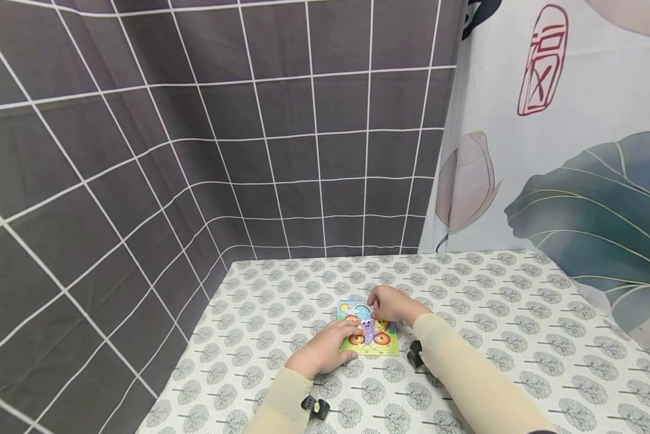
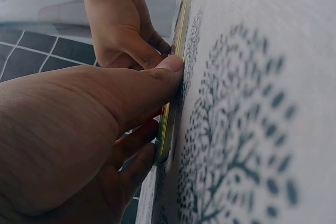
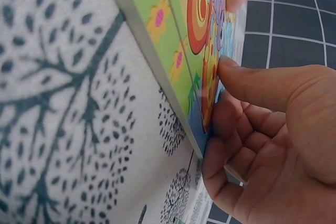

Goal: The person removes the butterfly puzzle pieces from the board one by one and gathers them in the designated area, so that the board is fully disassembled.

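A small, square puzzle board (image 1: 379, 351) with a colourful butterfly picture lies flat on the table. My left hand (image 1: 327, 348) holds its left side, fingers over the picture and thumb by the near edge. In the left wrist view the left thumb (image 2: 149, 85) sits against the thin board edge (image 2: 181, 30). My right hand (image 1: 392, 305) is at the far right part of the board, fingers curled. The right wrist view shows its thumb (image 3: 252, 80) on an orange-yellow wing piece (image 3: 209, 72), with the curled fingers opposite beside the board's edge.
A white cloth with grey tree prints covers the table (image 1: 271, 367). Behind and to the left hangs a dark curtain (image 1: 281, 157) with a white grid. A pale curtain (image 1: 493, 199) printed with flowers and leaves hangs at the right. Small black devices are strapped to both wrists.
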`<state>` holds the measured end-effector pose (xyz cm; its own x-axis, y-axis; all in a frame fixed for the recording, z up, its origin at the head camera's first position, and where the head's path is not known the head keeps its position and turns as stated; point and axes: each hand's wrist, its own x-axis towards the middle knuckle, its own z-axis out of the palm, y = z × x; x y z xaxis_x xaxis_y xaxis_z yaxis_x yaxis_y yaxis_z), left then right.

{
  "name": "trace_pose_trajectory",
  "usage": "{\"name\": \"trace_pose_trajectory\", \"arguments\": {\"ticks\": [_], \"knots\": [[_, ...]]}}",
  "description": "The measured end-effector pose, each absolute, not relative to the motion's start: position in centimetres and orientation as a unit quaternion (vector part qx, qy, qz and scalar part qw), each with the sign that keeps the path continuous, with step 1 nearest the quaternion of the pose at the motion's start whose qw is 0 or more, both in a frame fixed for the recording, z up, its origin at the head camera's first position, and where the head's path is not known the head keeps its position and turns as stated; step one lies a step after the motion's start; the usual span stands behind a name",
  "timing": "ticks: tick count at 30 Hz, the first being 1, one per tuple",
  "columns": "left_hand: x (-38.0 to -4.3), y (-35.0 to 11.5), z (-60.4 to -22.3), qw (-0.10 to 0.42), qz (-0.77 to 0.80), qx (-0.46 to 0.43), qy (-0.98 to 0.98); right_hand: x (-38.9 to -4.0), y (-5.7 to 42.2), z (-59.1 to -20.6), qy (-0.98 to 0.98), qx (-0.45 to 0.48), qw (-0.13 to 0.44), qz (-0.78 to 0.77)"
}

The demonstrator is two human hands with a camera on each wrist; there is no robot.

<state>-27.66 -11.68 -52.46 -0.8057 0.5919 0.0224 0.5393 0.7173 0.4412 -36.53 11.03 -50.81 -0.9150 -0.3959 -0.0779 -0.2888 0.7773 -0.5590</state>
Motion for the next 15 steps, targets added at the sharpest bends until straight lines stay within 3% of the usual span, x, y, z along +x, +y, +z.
{"name": "trace_pose_trajectory", "arguments": {"ticks": [15], "knots": [[-27.68, -11.72, -52.65, 0.061, 0.223, 0.298, 0.926, -36.68, 11.04, -50.69, 0.936, -0.169, 0.109, -0.290]]}}
